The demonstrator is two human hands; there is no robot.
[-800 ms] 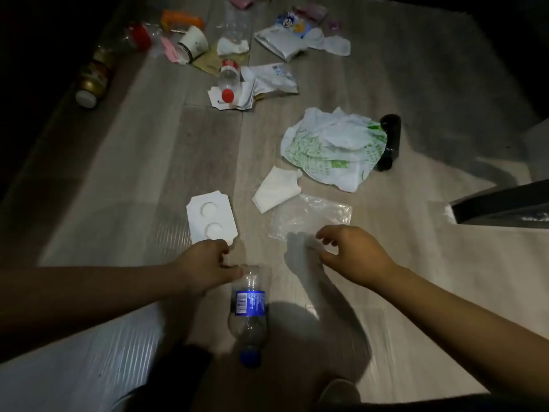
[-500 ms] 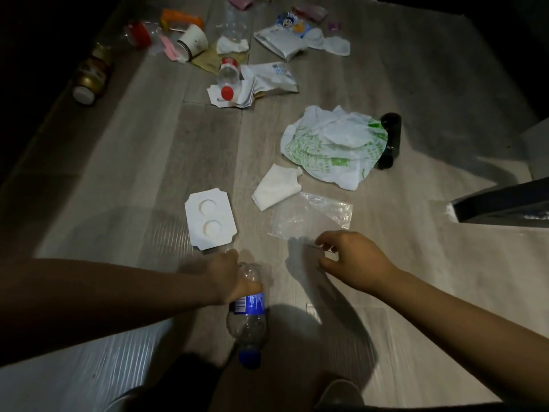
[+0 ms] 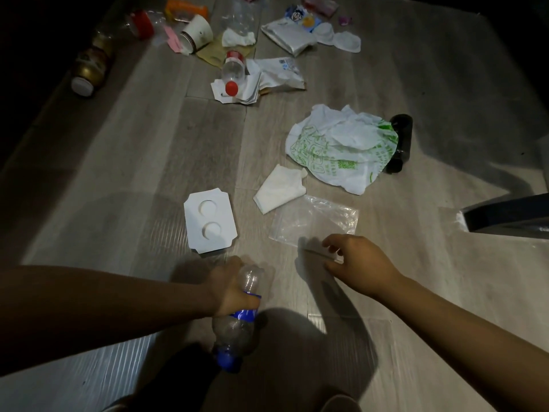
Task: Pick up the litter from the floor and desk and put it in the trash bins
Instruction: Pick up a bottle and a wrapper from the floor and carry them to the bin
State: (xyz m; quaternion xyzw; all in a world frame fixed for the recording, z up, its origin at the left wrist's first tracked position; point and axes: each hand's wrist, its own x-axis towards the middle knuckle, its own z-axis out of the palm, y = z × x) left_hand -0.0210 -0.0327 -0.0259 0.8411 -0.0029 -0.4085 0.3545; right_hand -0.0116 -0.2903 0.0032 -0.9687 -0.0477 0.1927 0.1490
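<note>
A clear plastic bottle with a blue label and blue cap lies on the wood floor near my feet. My left hand grips it around the label, fingers curled over it. My right hand hovers just off the near edge of a clear plastic bag, fingers loosely bent and holding nothing. A white card tray with two round dents and a white napkin lie beyond the hands.
Farther off lie a crumpled white-and-green bag, a dark bottle, a red-capped bottle on papers, a paper cup, a jar and more wrappers. A dark furniture edge juts in at right.
My left hand moved down from the card tray's edge onto the bottle and closed around it. My right hand shifted slightly toward the plastic bag.
</note>
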